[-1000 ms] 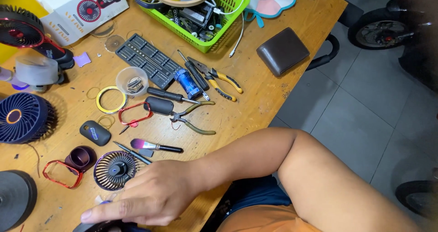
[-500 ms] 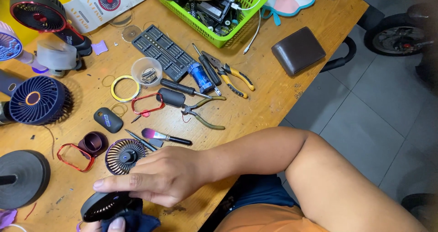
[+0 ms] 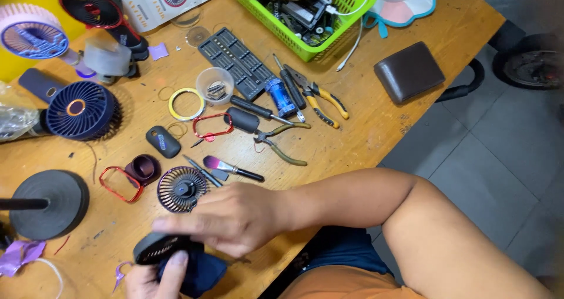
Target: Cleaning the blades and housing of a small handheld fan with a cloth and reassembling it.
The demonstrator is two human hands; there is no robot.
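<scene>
I had a small black fan grille (image 3: 157, 249) at the near edge of the wooden table (image 3: 364, 128), a round, flat disc with fine radial slots, tilted so its slotted face showed. My right hand (image 3: 232, 217) lay over it from the right, index finger stretched along its upper rim and the remaining fingers curled. How firmly that hand gripped, I could not tell. My left hand (image 3: 155, 278) came up from below, thumb pressed against the grille's lower edge, with a dark blue cloth (image 3: 202, 272) bunched just beside it. Just above my right hand sat another black round fan grille with a hub (image 3: 181, 188), and a purple-tipped brush (image 3: 230, 168) lay near it.
</scene>
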